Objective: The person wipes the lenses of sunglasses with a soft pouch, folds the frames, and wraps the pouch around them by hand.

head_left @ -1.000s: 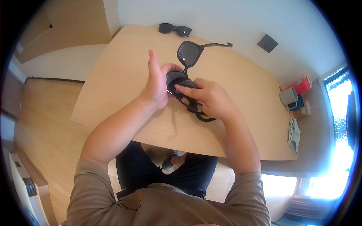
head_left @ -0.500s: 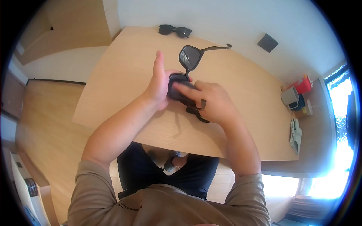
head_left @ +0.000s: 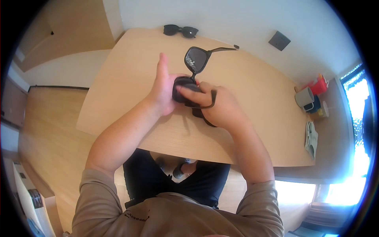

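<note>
Shifted toward 6 o'clock, sunglasses (head_left: 196, 59) are gripped over the table (head_left: 130, 71) by the left hand (head_left: 162, 93); apparently, wiping is being done by the right hand (head_left: 222, 106), its grip unclear; gentle pressure is needed.

Rm bright overall; strongest light from window (head_left: 357, 130) far R of grip, blown out w/ bluish-white glare spilling onto nearby surfaces. Desk (head_left: 252, 134) around grip evenly lit, w/ soft, faint shadow just below it. Pale reflection on lens of sunglasses (head_left: 196, 59) above grip. R hand (head_left: 217, 102) has motion blur, esp. fingers; dark item (head_left: 189, 93) under them smeared, detail unclear. L hand (head_left: 162, 93) sharper. Fisheye distortion bends lines away from grip; corners black, outer edges soft.
</note>
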`<action>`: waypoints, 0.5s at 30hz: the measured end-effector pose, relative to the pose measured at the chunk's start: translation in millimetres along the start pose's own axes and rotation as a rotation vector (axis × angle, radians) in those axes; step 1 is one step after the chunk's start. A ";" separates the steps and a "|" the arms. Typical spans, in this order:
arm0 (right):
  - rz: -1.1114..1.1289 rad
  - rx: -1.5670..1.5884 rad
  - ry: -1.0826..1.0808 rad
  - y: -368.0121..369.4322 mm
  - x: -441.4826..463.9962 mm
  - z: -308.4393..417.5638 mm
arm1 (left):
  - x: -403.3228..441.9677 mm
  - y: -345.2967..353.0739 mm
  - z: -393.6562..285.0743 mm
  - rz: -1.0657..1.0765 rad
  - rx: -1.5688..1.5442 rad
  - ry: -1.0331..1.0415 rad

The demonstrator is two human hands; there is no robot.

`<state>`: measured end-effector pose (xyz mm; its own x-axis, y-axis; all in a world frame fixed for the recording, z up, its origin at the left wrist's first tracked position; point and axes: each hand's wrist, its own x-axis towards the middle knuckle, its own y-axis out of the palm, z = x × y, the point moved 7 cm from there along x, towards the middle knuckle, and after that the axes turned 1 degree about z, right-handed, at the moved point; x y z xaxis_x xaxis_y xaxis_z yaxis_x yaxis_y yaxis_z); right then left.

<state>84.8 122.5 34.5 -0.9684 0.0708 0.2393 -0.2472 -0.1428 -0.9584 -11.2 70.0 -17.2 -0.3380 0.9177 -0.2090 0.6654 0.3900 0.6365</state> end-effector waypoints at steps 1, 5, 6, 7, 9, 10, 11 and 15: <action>-0.001 0.063 -0.044 1.8 -1.2 0.7 | 2.9 -5.4 1.2 0.041 -0.003 -0.006; -0.075 0.149 -0.035 -6.4 -3.0 -11.5 | 3.4 -7.9 -0.9 0.069 -0.016 -0.005; -0.110 0.128 0.017 -10.8 -3.0 -16.0 | 1.4 -6.1 -3.1 0.033 -0.035 -0.001; -0.095 0.116 0.061 -11.8 -2.4 -16.3 | -1.6 -1.3 -5.4 -0.003 -0.056 0.002; -0.060 0.091 0.146 -12.5 -0.7 -16.4 | -1.8 1.3 -8.8 -0.004 -0.074 0.042; -0.024 0.154 0.081 -6.2 -1.5 -13.3 | 0.3 -3.4 -8.0 0.017 -0.079 0.040; 0.013 0.220 0.015 2.4 -3.7 -11.8 | 3.3 -11.0 -6.0 0.037 -0.084 0.039; -0.061 0.259 0.042 -2.2 -1.5 -19.8 | 1.7 -8.1 -4.3 -0.003 -0.070 0.036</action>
<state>87.4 142.2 33.1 -0.9504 0.1269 0.2839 -0.3109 -0.3847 -0.8691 -20.0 68.0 -19.5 -0.3645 0.9127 -0.1849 0.6163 0.3853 0.6868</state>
